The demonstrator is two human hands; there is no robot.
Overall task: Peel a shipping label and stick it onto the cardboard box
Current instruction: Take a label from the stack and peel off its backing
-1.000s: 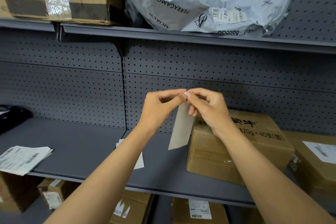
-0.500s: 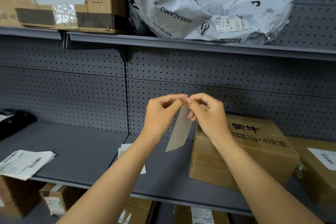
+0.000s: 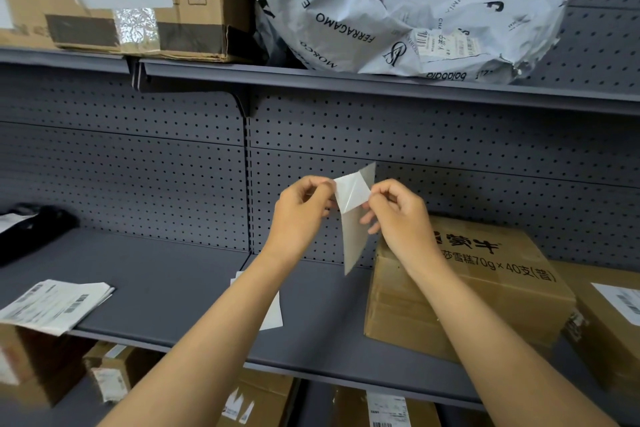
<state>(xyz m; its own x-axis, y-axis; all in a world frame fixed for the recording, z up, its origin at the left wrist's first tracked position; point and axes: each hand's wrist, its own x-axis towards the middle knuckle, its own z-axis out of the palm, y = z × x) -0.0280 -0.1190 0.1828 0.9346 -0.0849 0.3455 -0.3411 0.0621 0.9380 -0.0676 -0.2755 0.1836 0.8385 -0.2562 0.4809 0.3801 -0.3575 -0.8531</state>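
I've got the shipping label (image 3: 353, 218) pinched up in mid-air between both hands, in front of the pegboard (image 3: 450, 156), above the middle shelf (image 3: 156, 281). Its long axis runs near vertical: top corner peeled into a white flap, the rest hanging down as a thin grey strip w/ the free end pointing at the shelf.

Left hand (image 3: 301, 208) is clamped on the flap's left edge, thumb & forefinger closed, wrist bent in toward centre. Right hand (image 3: 398, 215) is clamped on the right side of the flap, other fingers curled loose below. Which hand has the liner and which the sticker, I can't tell from this angle.

Key relation: the cardboard box (image 3: 467, 291) sits on the shelf below and right of the grip, directly under my right forearm, so right hand is the nearer one. Box top faces up, printed text across it, no label on it that I can see.

My read: peel is only started at the top; most of the strip isn't separated yet. Next I'd pull the hands apart along the long axis, then swing down-right to the box top.

Spare label sheets (image 3: 52, 305) lie far left on the same shelf.
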